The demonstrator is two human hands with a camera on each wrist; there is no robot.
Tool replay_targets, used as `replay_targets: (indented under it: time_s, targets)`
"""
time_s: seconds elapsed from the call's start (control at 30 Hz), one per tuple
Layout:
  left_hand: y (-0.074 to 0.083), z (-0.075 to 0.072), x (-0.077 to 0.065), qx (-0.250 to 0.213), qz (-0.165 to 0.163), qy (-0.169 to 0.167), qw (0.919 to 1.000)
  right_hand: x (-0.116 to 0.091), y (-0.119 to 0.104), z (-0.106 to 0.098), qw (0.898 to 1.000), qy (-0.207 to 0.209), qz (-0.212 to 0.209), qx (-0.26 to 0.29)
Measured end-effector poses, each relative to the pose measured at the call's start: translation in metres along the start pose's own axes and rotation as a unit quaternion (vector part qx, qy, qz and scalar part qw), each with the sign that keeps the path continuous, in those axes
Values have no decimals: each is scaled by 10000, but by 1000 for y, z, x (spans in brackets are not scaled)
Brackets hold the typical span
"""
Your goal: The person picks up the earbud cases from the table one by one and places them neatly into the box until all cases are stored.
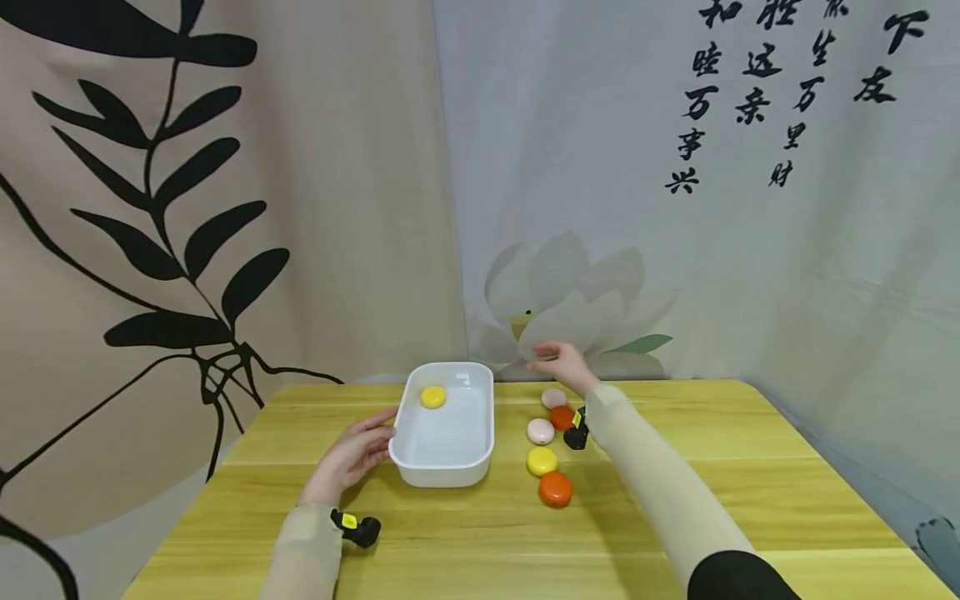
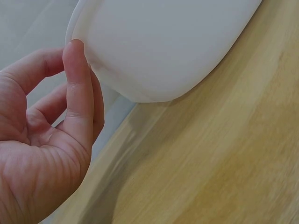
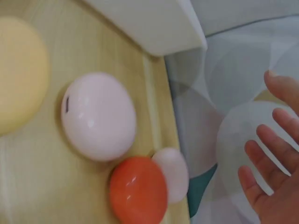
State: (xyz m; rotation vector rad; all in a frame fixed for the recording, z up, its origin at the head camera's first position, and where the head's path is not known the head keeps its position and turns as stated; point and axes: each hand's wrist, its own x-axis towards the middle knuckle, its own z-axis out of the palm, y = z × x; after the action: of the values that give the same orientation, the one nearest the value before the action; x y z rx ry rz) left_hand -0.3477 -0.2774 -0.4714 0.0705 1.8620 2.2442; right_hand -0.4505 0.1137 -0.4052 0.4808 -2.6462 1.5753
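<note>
A white rectangular box [image 1: 442,442] stands on the table with a round yellow piece [image 1: 432,397] inside, near its far left corner. My left hand [image 1: 354,454] is at the box's left side, its bent fingertips touching the wall near the rim; the left wrist view shows this fingertip [image 2: 75,53] against it. Beyond the row of glossy rounded pieces, my right hand [image 1: 564,365] hovers over the table's far edge, fingers spread and holding nothing. Nearest it lie a pink piece [image 1: 553,398] and an orange piece [image 1: 562,417].
Closer in the row are a second pink piece [image 1: 540,431] with a small dark slot, a yellow piece [image 1: 542,461] and another orange piece [image 1: 556,489]. A printed curtain [image 1: 360,208] hangs behind the wooden table [image 1: 465,550].
</note>
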Motion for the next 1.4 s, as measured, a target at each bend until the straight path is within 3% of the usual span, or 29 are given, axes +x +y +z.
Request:
replay_targets:
  time_s: [0.43, 0.7, 1.4]
  targets:
    - [1, 1, 1, -18, -14, 50, 10000, -6, 42, 1, 9987, 274, 334, -271]
    - [0, 1, 0, -23, -64, 92, 9999, -12, 56, 5, 9974, 165, 706, 20]
    - [0, 3, -2, -25, 2, 64, 10000, -15, 65, 14, 9941, 255, 887, -574]
